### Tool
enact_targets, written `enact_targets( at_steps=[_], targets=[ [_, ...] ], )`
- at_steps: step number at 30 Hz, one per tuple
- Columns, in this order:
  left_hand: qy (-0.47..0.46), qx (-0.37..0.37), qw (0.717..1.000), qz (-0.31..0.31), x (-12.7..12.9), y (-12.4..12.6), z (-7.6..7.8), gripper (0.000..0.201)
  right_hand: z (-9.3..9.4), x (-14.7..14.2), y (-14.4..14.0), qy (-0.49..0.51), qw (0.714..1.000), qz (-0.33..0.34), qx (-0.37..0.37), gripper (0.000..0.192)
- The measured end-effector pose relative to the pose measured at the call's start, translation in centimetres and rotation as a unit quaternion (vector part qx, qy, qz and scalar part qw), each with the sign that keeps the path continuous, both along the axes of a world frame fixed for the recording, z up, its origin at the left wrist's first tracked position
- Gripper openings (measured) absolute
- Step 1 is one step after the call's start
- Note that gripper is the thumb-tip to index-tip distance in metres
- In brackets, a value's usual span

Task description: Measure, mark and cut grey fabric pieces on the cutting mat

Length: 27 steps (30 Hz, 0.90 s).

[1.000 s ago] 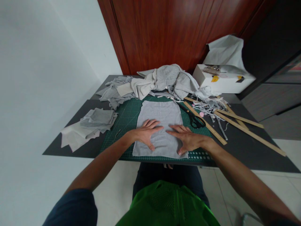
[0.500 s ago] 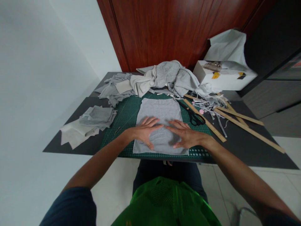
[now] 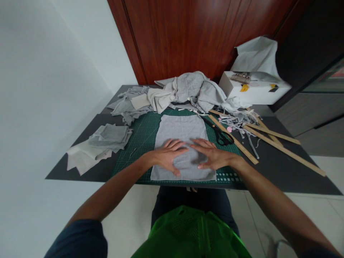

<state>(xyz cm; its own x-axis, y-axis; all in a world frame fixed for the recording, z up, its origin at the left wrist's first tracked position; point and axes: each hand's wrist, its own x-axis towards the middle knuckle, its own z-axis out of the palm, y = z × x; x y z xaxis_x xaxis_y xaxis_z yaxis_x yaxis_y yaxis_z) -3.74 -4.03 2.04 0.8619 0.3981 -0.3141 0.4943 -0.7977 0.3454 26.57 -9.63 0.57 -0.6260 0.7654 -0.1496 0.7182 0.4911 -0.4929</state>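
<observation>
A light grey piece of fabric [image 3: 182, 127] lies spread out on the green cutting mat [image 3: 143, 130], its near edge close to the table's front. Over its left half rests my left hand [image 3: 170, 156], palm down with the fingers spread. My right hand [image 3: 211, 154] is likewise flat on the right half, fingers apart and pointing inward. Neither hand grips anything. Just beyond the fabric's right edge lie black-handled scissors [image 3: 221, 136], nearest to my right hand.
Folded grey cloths [image 3: 110, 138] sit at the left. Heaped fabric [image 3: 190, 87] runs along the back. Wooden strips [image 3: 285, 148] and fabric scraps [image 3: 239, 120] lie at the right, before a white box [image 3: 255, 91]. A wooden panel [image 3: 177, 39] stands behind the table.
My left hand has shifted slightly to the right across the fabric. My right hand stays nearly in place. The whole view has moved a little.
</observation>
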Motion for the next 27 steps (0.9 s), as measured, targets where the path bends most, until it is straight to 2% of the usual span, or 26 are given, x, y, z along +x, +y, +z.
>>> enact_targets(
  at_steps=[4,7,11,18,22,27],
  targets=[
    [-0.06,0.062,0.992,0.097,-0.1,2.1,0.0,0.078,-1.4,-0.6,2.8,0.07,0.983,-0.085,0.145,0.066],
    [-0.08,0.155,0.968,0.181,-0.1,4.4,-0.6,0.06,-2.5,-1.5,5.3,0.064,0.963,-0.153,0.213,0.053],
    [-0.068,0.222,0.94,0.252,-0.7,6.8,-1.8,0.053,-3.6,-2.5,6.7,0.012,0.948,-0.205,0.245,0.051],
    [-0.059,0.206,0.932,0.291,-2.3,7.5,-3.6,0.052,-4.2,-3.2,5.8,-0.045,0.944,-0.215,0.244,0.052],
    [-0.063,0.203,0.933,0.29,-2.4,7.7,-3.5,0.051,-4.4,-3.3,5.7,-0.043,0.942,-0.219,0.251,0.051],
    [-0.11,0.23,0.92,0.299,-2.0,9.6,-1.9,0.041,-3.6,-2.8,6.6,-0.02,0.94,-0.234,0.246,0.05]
  ],
)
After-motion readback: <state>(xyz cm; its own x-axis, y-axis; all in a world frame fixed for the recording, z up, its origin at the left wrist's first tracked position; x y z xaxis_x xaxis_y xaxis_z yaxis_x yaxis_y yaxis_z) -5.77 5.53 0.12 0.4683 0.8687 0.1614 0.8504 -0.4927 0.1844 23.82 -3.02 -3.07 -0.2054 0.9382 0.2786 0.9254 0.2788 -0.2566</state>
